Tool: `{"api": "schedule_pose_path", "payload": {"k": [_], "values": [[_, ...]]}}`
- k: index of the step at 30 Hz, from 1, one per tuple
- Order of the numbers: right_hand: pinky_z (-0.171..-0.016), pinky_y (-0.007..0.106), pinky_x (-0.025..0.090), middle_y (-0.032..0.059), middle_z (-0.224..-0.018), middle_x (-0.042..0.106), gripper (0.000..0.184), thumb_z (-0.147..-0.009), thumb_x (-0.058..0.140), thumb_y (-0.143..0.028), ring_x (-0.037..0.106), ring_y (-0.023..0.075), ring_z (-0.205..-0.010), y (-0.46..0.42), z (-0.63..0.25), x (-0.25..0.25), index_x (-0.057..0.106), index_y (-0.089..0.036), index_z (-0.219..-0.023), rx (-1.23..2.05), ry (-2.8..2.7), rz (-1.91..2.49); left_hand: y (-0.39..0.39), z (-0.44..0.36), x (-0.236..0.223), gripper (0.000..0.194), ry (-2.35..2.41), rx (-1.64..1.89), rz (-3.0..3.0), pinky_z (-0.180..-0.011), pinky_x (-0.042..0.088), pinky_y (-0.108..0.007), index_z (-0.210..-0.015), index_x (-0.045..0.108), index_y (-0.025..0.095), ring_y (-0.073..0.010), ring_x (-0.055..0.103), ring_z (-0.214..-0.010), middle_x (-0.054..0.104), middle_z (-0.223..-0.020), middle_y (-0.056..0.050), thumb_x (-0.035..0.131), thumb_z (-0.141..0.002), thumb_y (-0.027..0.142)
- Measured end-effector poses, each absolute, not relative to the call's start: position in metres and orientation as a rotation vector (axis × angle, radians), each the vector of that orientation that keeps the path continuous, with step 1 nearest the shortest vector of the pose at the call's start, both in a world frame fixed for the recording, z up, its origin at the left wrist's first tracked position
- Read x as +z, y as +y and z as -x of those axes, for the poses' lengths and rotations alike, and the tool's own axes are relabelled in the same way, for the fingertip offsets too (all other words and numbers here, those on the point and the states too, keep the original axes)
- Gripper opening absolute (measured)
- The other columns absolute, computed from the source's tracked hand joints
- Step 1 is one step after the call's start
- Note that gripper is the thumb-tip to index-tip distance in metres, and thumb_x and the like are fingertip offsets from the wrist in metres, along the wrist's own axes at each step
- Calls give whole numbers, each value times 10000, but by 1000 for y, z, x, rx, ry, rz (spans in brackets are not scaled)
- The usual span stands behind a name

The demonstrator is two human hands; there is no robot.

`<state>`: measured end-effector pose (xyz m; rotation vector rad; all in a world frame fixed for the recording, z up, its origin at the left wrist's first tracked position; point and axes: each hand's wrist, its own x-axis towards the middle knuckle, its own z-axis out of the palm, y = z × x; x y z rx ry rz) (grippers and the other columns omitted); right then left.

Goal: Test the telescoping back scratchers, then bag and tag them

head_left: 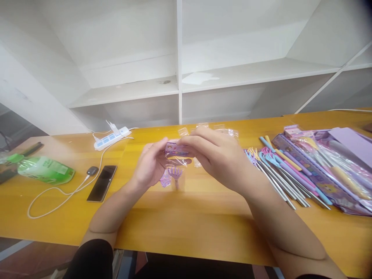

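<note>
Both hands meet over the middle of the table around a clear plastic bag with a purple printed card top (176, 148). My left hand (152, 161) grips its left end between thumb and fingers. From the right, my right hand (216, 157) is closed on the other end, its fingertips partly hidden. Just below is a purple hand-shaped scratcher head (175, 173), beside a small purple patterned piece (165, 179). Whether these two are inside the bag or lie on the table, I cannot tell. More clear plastic bags (228, 131) lie behind my right hand.
On the right lie several metal-shafted back scratchers (279, 182) with coloured handles, beside a purple printed box (315, 170) holding bagged ones. At left are a phone (102, 183), a charging cable (43, 216), a green bottle (45, 169) and a power strip (112, 138). White shelving (179, 58) stands behind.
</note>
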<state>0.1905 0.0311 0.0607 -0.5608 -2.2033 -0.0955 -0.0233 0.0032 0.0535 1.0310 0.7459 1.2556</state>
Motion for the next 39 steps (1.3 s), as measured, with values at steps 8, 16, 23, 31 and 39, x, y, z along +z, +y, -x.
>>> {"api": "schedule_pose_path", "payload": {"k": [8, 16, 23, 31, 39], "values": [[-767, 323, 498, 45, -1065, 636, 269, -1098, 568, -153, 617, 161, -886, 29, -188, 66, 706, -284, -1288, 136, -2155, 523, -2, 19, 60, 332, 692, 1251, -984, -1025, 669, -548, -978, 841, 124, -371, 793, -1162, 853, -1052, -135, 776, -941, 447], [-739, 344, 516, 66, -1101, 521, 205, -1081, 601, -176, 583, 181, -942, 28, -187, 69, 745, -283, -1180, 233, -2157, 488, -3, 19, 56, 403, 686, 1253, -1008, -1026, 659, -502, -1113, 867, 146, -389, 761, -1254, 832, -1234, -152, 705, -998, 497], [-752, 366, 521, 86, -1162, 513, 187, -1052, 626, -184, 582, 189, -955, 25, -189, 68, 752, -251, -1173, 225, -2191, 472, -2, 20, 54, 424, 731, 1329, -1070, -1031, 648, -469, -1186, 867, 183, -380, 751, -1288, 819, -1291, -139, 679, -1019, 525], [-754, 350, 552, 75, -1180, 601, 194, -1050, 680, -240, 620, 171, -900, 25, -187, 67, 706, -265, -1241, 233, -2155, 511, -2, 17, 49, 443, 683, 1353, -1102, -973, 668, -470, -1232, 853, 193, -366, 781, -1221, 819, -1285, -144, 644, -1049, 539], [-682, 294, 518, 18, -987, 717, 226, -1058, 660, -160, 640, 135, -749, 39, -182, 61, 733, -268, -1242, 118, -1953, 585, 12, 9, 25, 480, 579, 1340, -1271, -967, 672, -427, -1319, 772, 212, -293, 824, -1100, 817, -1281, -123, 683, -1043, 595]]}}
